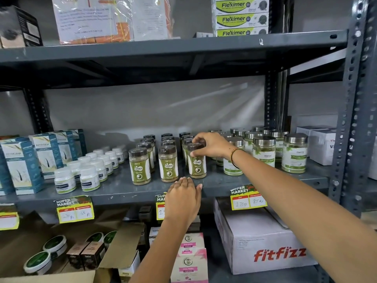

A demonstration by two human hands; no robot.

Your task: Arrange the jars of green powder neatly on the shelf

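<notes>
Three rows of brown-lidded jars of green powder stand on the grey middle shelf [224,180], running front to back. My right hand [212,145] grips the lid of the front jar of the right row [196,164]. The front jar of the middle row [168,164] and the front jar of the left row [140,166] stand free beside it. My left hand [182,201] rests flat at the shelf's front edge just below those jars, fingers together, holding nothing.
Steel-lidded glass jars [294,154] crowd the shelf right of my hand. Small white bottles [88,176] and blue boxes [22,166] fill the left. Price tags [74,209] hang on the shelf edge. A fitfizz carton [265,246] and open cardboard boxes sit below.
</notes>
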